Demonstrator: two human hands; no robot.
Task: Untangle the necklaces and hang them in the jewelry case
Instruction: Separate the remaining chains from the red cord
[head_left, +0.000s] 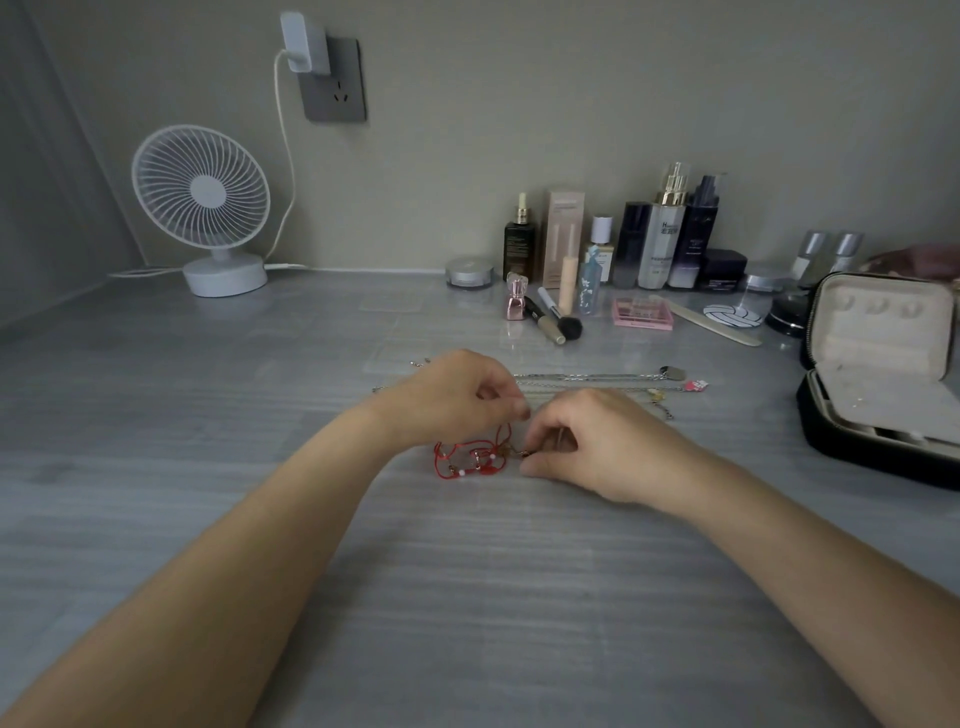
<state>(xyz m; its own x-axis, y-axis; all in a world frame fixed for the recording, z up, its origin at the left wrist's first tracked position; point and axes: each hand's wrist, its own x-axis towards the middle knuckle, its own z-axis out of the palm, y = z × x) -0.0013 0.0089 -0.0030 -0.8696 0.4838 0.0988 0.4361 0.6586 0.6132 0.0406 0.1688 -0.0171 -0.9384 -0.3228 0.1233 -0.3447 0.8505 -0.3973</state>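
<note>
Between both hands, the red cord (470, 457) lies limp and light; left hand (457, 397) and right hand (597, 441) pinch its strands, best held near the knot.

White desk fan (201, 208), wall socket (335, 83), cosmetic bottles (662, 234), makeup brush (561, 318), pink palette (643, 313)

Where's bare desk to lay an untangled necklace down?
Free: the wide stretch between the fan and the left hand, and the near desk between the forearms. Crowded: the back right with the cosmetics, the strip behind the hands holding the silver chains, and the right edge by the jewelry case.
</note>
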